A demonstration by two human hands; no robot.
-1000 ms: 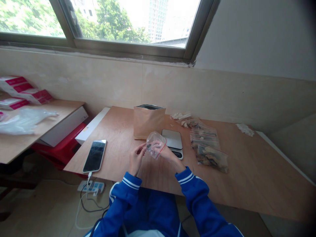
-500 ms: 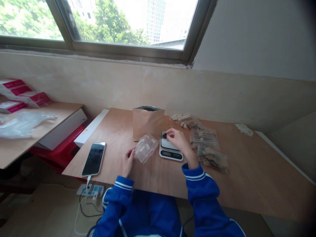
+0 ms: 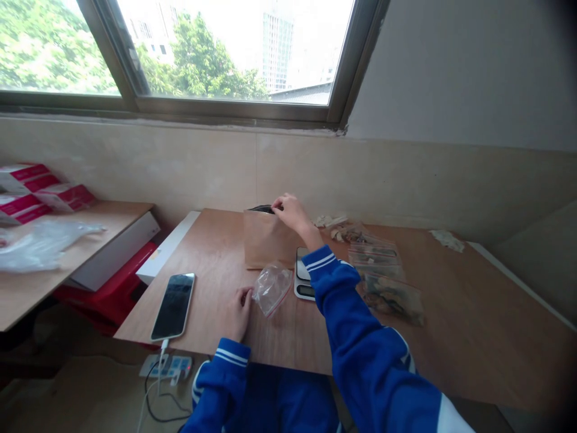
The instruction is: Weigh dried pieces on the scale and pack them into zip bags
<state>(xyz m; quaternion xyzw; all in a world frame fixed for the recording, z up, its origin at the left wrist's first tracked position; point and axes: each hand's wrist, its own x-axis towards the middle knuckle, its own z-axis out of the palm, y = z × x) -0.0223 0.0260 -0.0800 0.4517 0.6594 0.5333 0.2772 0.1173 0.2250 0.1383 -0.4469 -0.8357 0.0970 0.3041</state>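
Note:
My right hand is at the mouth of a brown paper pouch standing upright with its top open. The thumb and fingers are pinched together over the rim; what they hold, if anything, is hidden. My left hand rests low on the table, its curled fingers closed at the left edge of a clear zip bag with a red seal line. A white digital scale stands right of that bag, partly covered by my right sleeve. No piece shows on the visible part of its plate.
Several filled zip bags lie in a row at the right. A pale crumpled item is near the wall. At the left are a phone on a charging cable, a power strip below, and another table with pink-and-white boxes.
My right hand has moved from above the scale, where it held a small dark piece, up and left to the pouch's mouth. The left hand stays by the clear bag.

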